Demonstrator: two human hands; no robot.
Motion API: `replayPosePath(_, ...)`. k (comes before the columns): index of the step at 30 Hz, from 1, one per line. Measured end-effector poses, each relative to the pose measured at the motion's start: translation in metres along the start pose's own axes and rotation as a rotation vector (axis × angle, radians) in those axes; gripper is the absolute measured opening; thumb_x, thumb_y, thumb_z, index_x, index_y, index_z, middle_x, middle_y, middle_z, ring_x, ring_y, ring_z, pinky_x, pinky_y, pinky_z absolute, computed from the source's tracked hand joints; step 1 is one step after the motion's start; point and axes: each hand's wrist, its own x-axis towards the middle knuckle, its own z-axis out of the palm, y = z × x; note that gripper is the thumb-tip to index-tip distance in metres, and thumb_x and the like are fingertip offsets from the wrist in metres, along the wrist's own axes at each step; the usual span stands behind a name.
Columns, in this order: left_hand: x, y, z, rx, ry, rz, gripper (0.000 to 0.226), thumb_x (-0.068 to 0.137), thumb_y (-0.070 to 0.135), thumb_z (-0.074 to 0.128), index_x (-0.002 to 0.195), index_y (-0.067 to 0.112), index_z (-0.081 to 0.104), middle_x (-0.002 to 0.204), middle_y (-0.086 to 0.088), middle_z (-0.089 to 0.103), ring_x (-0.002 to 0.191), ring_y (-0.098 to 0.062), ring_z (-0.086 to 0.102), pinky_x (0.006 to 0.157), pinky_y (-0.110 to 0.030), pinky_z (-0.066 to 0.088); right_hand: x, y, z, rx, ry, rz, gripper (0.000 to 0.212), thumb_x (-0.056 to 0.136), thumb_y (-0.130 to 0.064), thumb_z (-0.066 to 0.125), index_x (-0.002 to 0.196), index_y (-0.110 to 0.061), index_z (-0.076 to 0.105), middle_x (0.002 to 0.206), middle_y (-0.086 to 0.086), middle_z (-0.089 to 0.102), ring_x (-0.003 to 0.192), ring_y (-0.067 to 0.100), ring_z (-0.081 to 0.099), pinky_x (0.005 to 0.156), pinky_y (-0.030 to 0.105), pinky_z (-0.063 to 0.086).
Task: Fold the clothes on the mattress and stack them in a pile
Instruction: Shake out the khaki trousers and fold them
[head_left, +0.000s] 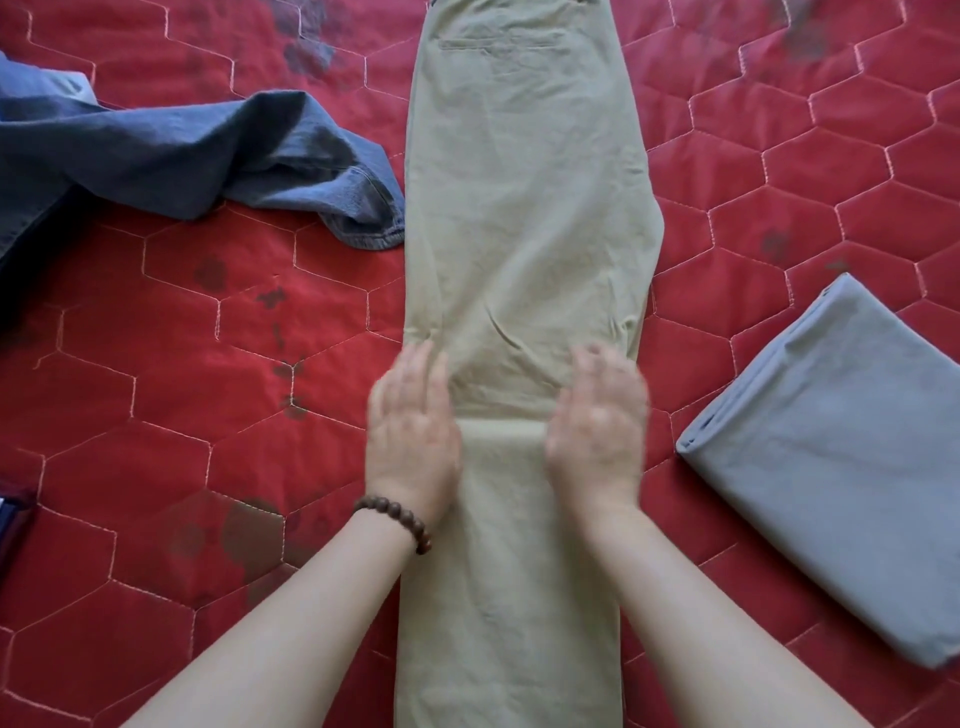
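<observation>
While khaki trousers (524, 208) lie flat, left hand (413, 421), right hand (597, 426) press.

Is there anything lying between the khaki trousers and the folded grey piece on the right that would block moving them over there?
Nothing visible: only bare red mattress lies between the khaki trousers and the folded grey garment.

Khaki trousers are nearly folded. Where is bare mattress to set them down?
Bare mattress lies left of the khaki trousers, below the jeans. A narrower strip sits between trousers and the folded grey cloth. Upper left is crowded.
</observation>
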Motion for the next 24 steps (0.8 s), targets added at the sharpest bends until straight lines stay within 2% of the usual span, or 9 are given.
replayPosePath(1,0.000,0.004,0.004,0.026,-0.056,0.100,0.060,0.083,0.004,0.058,0.140,0.000,0.043,0.148,-0.019,0.039,0.140,-0.034,0.033,0.115,-0.049,0.027,-0.001,-0.013,0.008,0.024,-0.045,-0.156,0.047,0.080,-0.004,0.047,0.125,0.004,0.058,0.129,0.025,0.056,0.122,0.041,0.053,0.106,0.051,0.038)
replayPosePath(3,0.001,0.006,0.014,0.077,-0.181,0.135,0.056,0.096,0.014,0.041,0.148,0.001,0.026,0.156,-0.018,0.023,0.146,-0.031,0.017,0.120,-0.044,0.011,-0.002,-0.029,0.025,0.035,-0.261,-0.330,0.050,0.087,-0.010,0.046,0.136,0.002,0.049,0.144,0.021,0.045,0.135,0.036,0.041,0.112,0.054,0.027)
replayPosePath(5,0.002,0.001,0.020,0.109,-0.222,0.098,0.058,0.098,0.029,0.020,0.150,0.005,0.018,0.158,-0.015,0.016,0.148,-0.028,0.011,0.121,-0.041,0.005,-0.001,-0.021,0.038,-0.049,-0.445,-0.339,0.059,0.097,-0.031,0.037,0.150,-0.007,0.025,0.159,0.009,0.015,0.148,0.023,0.013,0.120,0.048,0.004)
replayPosePath(7,0.001,-0.003,0.025,0.123,-0.224,0.101,0.063,0.096,0.040,0.020,0.151,0.010,0.017,0.159,-0.012,0.014,0.148,-0.027,0.010,0.121,-0.043,0.007,0.006,0.005,0.042,-0.153,-0.456,-0.210,0.066,0.097,-0.048,0.021,0.153,-0.015,0.007,0.159,0.000,-0.006,0.148,0.014,-0.005,0.119,0.045,-0.009)
replayPosePath(12,-0.001,-0.005,0.031,0.202,-0.255,0.116,0.068,0.093,0.056,0.013,0.154,0.028,-0.002,0.161,-0.011,-0.005,0.148,-0.027,-0.010,0.119,-0.048,-0.002,0.009,0.058,0.019,-0.310,-0.373,0.122,0.063,0.101,-0.043,0.018,0.153,-0.010,0.004,0.162,0.006,-0.001,0.149,0.020,-0.002,0.118,0.052,-0.005)
replayPosePath(15,-0.010,0.001,0.029,0.200,-0.302,0.151,0.067,0.093,0.056,0.006,0.153,0.029,-0.008,0.159,-0.012,-0.015,0.146,-0.029,-0.017,0.118,-0.049,-0.010,-0.013,0.024,0.011,-0.204,-0.306,-0.066,0.057,0.093,-0.018,0.035,0.147,0.003,0.029,0.156,0.020,0.022,0.145,0.034,0.021,0.117,0.055,0.009)
replayPosePath(18,-0.038,0.007,0.027,0.214,-0.352,0.215,0.068,0.092,0.044,-0.003,0.151,0.010,-0.011,0.155,-0.016,-0.022,0.143,-0.029,-0.025,0.116,-0.044,-0.019,-0.070,-0.013,0.008,0.057,-0.384,-0.304,0.054,0.088,-0.013,0.036,0.139,0.003,0.045,0.148,0.018,0.039,0.137,0.033,0.039,0.115,0.049,0.026)
replayPosePath(21,-0.069,0.005,0.019,0.187,-0.426,0.240,0.072,0.092,0.047,-0.003,0.147,0.003,-0.016,0.156,-0.017,-0.021,0.143,-0.028,-0.026,0.116,-0.042,-0.019,-0.114,0.004,-0.004,-0.074,-0.417,-0.135,0.054,0.095,-0.027,0.036,0.142,-0.002,0.043,0.152,0.011,0.035,0.141,0.025,0.032,0.115,0.048,0.022)
replayPosePath(24,-0.096,0.000,0.010,0.177,-0.420,0.271,0.076,0.093,0.050,0.012,0.150,0.002,0.001,0.158,-0.020,-0.004,0.146,-0.032,-0.010,0.120,-0.046,-0.004,-0.132,0.028,-0.019,-0.206,-0.386,0.117,0.061,0.095,-0.035,0.027,0.145,0.000,0.036,0.154,0.014,0.029,0.144,0.025,0.025,0.117,0.053,0.017)
